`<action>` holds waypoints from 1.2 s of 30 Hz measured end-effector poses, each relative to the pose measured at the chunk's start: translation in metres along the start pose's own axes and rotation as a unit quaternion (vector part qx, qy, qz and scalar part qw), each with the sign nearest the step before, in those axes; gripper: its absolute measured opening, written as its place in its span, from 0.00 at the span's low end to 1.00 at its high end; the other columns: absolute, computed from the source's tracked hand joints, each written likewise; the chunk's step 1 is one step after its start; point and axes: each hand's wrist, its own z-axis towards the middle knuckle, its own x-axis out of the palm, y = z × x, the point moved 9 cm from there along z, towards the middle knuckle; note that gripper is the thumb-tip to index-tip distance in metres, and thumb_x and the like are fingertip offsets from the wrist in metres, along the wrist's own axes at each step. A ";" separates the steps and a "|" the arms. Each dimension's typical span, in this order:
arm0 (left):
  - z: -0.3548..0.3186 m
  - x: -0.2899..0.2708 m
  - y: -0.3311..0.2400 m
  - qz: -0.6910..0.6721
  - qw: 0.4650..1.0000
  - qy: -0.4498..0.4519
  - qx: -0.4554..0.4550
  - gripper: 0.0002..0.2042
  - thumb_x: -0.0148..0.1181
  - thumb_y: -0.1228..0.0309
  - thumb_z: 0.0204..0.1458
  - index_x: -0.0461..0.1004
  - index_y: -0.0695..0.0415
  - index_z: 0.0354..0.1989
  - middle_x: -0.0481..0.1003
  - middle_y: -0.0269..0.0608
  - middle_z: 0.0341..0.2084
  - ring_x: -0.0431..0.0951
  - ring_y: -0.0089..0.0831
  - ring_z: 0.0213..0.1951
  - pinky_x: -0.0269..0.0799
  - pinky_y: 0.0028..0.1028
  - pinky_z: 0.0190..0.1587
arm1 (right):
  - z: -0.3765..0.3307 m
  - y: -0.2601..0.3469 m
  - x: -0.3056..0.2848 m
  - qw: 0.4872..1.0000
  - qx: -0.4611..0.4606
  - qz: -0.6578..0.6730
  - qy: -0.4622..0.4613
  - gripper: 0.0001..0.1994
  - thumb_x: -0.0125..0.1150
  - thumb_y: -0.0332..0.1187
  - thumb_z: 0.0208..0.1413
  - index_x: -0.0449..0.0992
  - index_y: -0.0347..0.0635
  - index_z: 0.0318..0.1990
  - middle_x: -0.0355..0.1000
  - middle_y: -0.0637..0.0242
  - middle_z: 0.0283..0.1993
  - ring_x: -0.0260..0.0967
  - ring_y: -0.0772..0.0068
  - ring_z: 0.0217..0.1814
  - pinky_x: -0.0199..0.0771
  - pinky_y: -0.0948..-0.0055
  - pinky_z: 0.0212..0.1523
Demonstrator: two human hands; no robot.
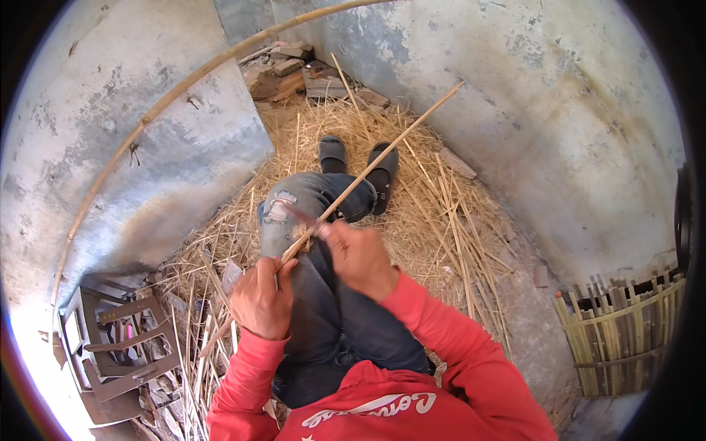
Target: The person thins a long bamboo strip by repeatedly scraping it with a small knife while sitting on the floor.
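Note:
A long pale bamboo strip (397,142) slants across my lap, its far end up toward the right-hand wall and its near end down by my left forearm. My left hand (263,298) is closed around its lower part, above my thigh. Just beyond, my right hand (360,261) is closed on a knife (300,215). The blade is smeared by motion and points left across the strip; its handle is hidden in my fist. Pale shavings (300,232) show at the strip between the two hands.
Straw and shavings (419,228) cover the floor around my sandals (382,165). Long split strips (460,242) lie to the right. A slatted bamboo basket (625,331) stands at the right wall, a broken dark frame (132,338) at left. Bricks (290,66) fill the far corner; a curved pole (147,117) leans along the wall.

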 end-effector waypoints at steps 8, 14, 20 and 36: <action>-0.014 -0.007 0.019 -0.059 0.998 -0.011 -0.004 0.11 0.75 0.74 0.47 0.77 0.60 0.34 0.78 0.45 0.24 0.79 0.45 0.25 0.72 0.37 0.28 | 0.010 -0.025 -0.033 0.973 0.093 0.203 -0.059 0.19 0.52 0.40 0.70 0.77 0.35 0.30 0.70 0.63 0.22 0.64 0.73 0.23 0.63 0.66 0.27; -0.030 -0.025 0.030 -0.008 0.999 -0.020 0.030 0.19 0.74 0.76 0.45 0.82 0.58 0.48 0.76 0.43 0.25 0.78 0.42 0.26 0.72 0.36 0.31 | 0.046 -0.121 -0.119 0.934 0.208 0.285 -0.061 0.19 0.48 0.45 0.73 0.80 0.40 0.45 0.62 0.79 0.24 0.54 0.88 0.20 0.53 0.83 0.19; -0.040 -0.028 0.040 0.009 1.000 0.002 0.024 0.14 0.74 0.73 0.47 0.82 0.57 0.44 0.75 0.41 0.26 0.77 0.42 0.28 0.72 0.37 0.31 | 0.067 -0.180 -0.164 0.959 0.190 0.177 -0.117 0.19 0.50 0.45 0.74 0.80 0.40 0.43 0.61 0.78 0.22 0.56 0.85 0.21 0.55 0.78 0.22; -0.030 -0.014 0.017 0.117 0.990 0.069 0.035 0.11 0.68 0.62 0.56 0.78 0.54 0.41 0.69 0.40 0.22 0.74 0.41 0.24 0.67 0.39 0.26 | 0.065 -0.154 -0.096 0.984 0.110 -0.001 -0.138 0.24 0.52 0.47 0.72 0.79 0.31 0.34 0.62 0.56 0.17 0.58 0.68 0.20 0.60 0.62 0.25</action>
